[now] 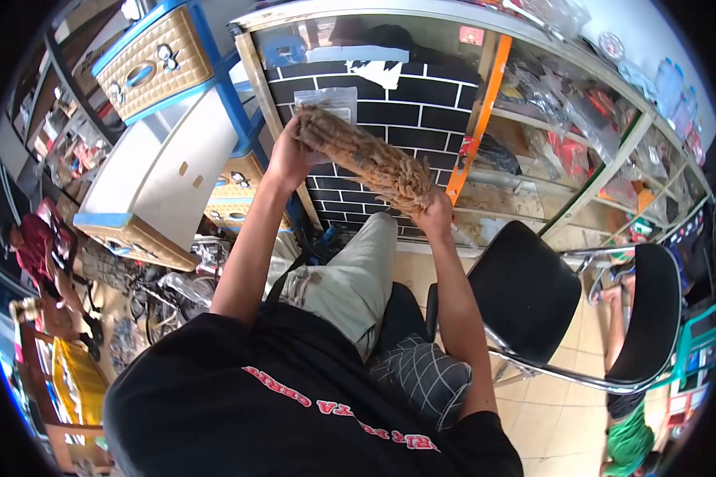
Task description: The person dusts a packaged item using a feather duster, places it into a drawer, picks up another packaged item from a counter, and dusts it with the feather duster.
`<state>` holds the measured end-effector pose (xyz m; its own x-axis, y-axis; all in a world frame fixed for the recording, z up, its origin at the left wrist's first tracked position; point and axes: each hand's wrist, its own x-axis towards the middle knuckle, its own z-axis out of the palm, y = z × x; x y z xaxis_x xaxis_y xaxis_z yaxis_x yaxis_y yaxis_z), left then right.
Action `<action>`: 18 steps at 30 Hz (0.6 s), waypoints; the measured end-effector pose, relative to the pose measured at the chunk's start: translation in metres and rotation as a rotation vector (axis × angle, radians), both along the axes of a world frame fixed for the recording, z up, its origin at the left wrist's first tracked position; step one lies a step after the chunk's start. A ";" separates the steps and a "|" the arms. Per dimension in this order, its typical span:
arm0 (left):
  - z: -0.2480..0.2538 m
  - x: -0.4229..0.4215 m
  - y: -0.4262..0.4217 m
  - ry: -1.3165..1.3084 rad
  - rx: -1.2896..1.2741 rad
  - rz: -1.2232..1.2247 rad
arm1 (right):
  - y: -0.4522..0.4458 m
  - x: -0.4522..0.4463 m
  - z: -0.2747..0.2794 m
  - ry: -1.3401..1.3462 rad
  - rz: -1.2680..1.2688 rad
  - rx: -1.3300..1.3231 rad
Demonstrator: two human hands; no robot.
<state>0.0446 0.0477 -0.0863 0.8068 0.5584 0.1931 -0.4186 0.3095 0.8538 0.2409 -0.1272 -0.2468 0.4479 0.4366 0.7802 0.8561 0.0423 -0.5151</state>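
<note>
1. Brown, shaggy pile is covering a long bundle that is stretching on a slant across the upper middle of the frame, in front of a black brick-patterned panel.

2. At the bundle's upper-left end, the left hand is wrapping around the tip; a clear plastic packet is showing just behind, though whether the hand is also holding it, one cannot tell.

3. At the lower-right end, the right hand is closing on the other tip, its fingers partly hidden by the strands.

4. Judging by its look, the bundle is promising a light, soft, grippy handful, hardly fragile; its fairly straight line is hinting at a firmer middle, which cannot be seen. Both ends are offering the surest hold, with fingers pressing through the pile rather than pinching loose strands.

5. Around the pair of hands, an orange strip is edging the shelves at upper right, a black chair is standing at right, and a person in dark red is sitting at far left.
</note>
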 end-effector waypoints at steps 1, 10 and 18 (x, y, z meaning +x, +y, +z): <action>0.005 0.002 -0.006 0.000 -0.056 0.032 | 0.000 -0.001 -0.001 0.056 -0.066 0.011; 0.012 -0.005 -0.011 -0.071 -0.167 -0.059 | 0.008 -0.008 -0.010 0.100 -0.044 -0.132; 0.015 -0.006 -0.002 -0.242 -0.121 0.006 | 0.010 0.000 -0.021 0.064 -0.077 -0.229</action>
